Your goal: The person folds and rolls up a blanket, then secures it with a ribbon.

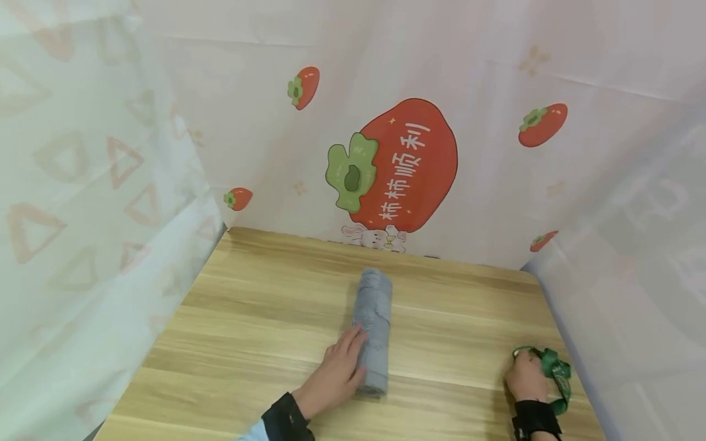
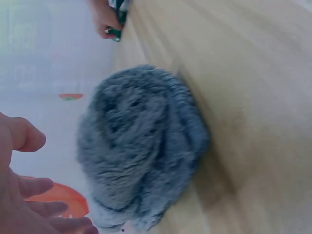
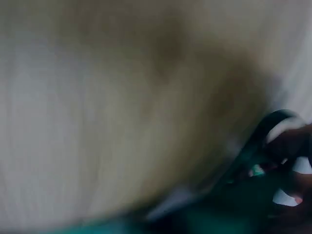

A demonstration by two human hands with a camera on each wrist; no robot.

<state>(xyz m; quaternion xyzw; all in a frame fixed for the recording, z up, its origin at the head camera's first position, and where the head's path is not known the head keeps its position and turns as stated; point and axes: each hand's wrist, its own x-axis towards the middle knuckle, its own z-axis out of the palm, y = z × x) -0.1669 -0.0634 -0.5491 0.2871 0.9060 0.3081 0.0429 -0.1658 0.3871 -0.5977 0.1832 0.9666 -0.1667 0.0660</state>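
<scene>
**Rolled grey towel under your left hand, ribbon at your right**

The rolled towel (image 1: 372, 331) lies mid-table, its long axis running near to far and leaning slightly right at the far end. It sits just right of your left hand (image 1: 335, 375), which is by far the nearer hand; your right is well apart, at the near right corner.

Look of it: grey, fuzzy pile, wound tight into a cylinder. The left wrist view shows the near end (image 2: 141, 146) as a spiral of layers, a little loose at the lower edge. It rests flat on the wooden table (image 1: 248, 318).

Left hand: fingers straight and relaxed, tips resting against the left flank of the roll near its near end. No curl around it; a touch, not a grip. In the left wrist view the fingers (image 2: 29, 187) are spread beside the roll.

Right hand (image 1: 526, 376): fingers curled onto a green ribbon (image 1: 556, 370) that loops out to the right of the knuckles. Right wrist view is too blurred to confirm the pinch; only green and fingertips show.

Beyond: a white cloth with a big red fruit print (image 1: 405, 162) hangs at the far edge; pale curtains stand left and right.
</scene>
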